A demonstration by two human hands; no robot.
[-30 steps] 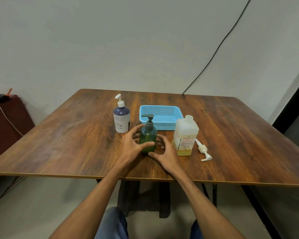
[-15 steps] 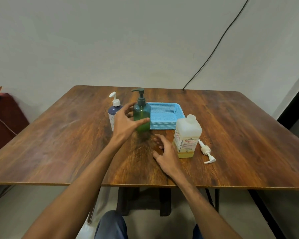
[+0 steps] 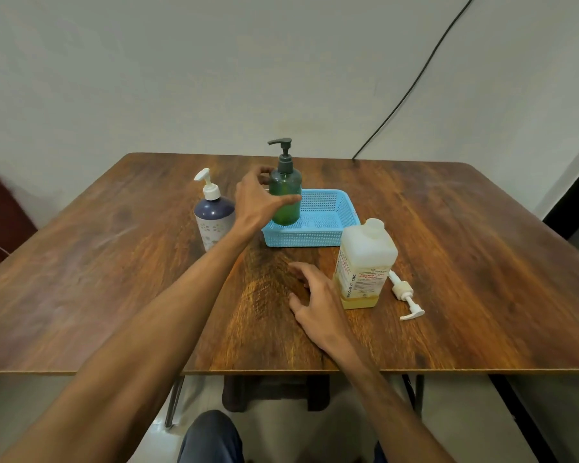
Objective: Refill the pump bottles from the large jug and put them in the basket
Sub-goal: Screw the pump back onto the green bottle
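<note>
Left grip [image 3: 258, 202] is wrapped round the upright green bottle [image 3: 285, 203], thumb across its front. The bottle's base is at the 8 o'clock corner of the blue basket [image 3: 315, 237]; whether it touches the basket floor cannot be told. Right grip [image 3: 318, 302] is released, fingers spread on the worktop [image 3: 114, 279], just beside the jug [image 3: 365, 259] at the basket's 5 o'clock. Blue bottle [image 3: 214, 218] stands at the basket's 9 o'clock. Loose pump [image 3: 405, 295] lies at the jug's 3 o'clock.
</note>
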